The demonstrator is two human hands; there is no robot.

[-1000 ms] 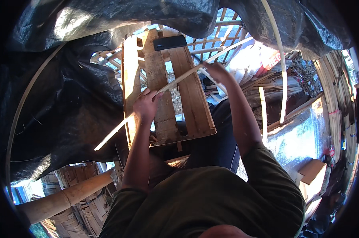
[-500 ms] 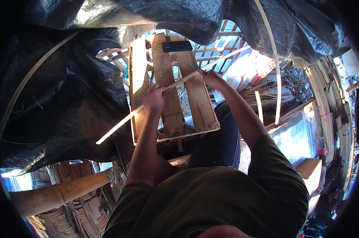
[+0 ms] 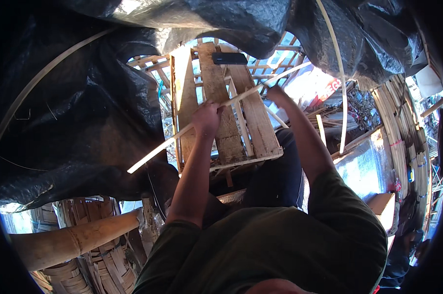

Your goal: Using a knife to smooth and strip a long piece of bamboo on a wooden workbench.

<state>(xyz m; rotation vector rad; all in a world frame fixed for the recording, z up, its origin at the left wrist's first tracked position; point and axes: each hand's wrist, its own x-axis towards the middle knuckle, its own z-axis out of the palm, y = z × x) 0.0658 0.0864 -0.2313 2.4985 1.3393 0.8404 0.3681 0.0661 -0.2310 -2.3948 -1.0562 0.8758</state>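
Note:
A long, pale bamboo strip (image 3: 153, 156) lies slantwise across a slatted wooden bench (image 3: 227, 139), its near end sticking out past the bench's left side. My left hand (image 3: 207, 119) is closed around the strip over the middle slats. Farther along, by the bench's right edge, my right hand (image 3: 279, 96) is closed on a knife (image 3: 265, 85); only a bit of its blade shows, close to the strip, and the handle is hidden in my fist. Whether the blade touches the strip is too small to tell. A black phone (image 3: 230, 58) rests on the bench's far end.
Black plastic sheeting (image 3: 74, 108) hangs at left and overhead. A thick bamboo pole (image 3: 74, 240) crosses at lower left. On the right are a curved hanging strip (image 3: 340, 73), a white sack (image 3: 312, 85), split bamboo (image 3: 390, 122) and a cardboard box (image 3: 382, 208).
The whole view has shifted, so bench and hands sit farther right. My right hand with the knife has moved slightly outward along the strip; my left hand keeps its hold.

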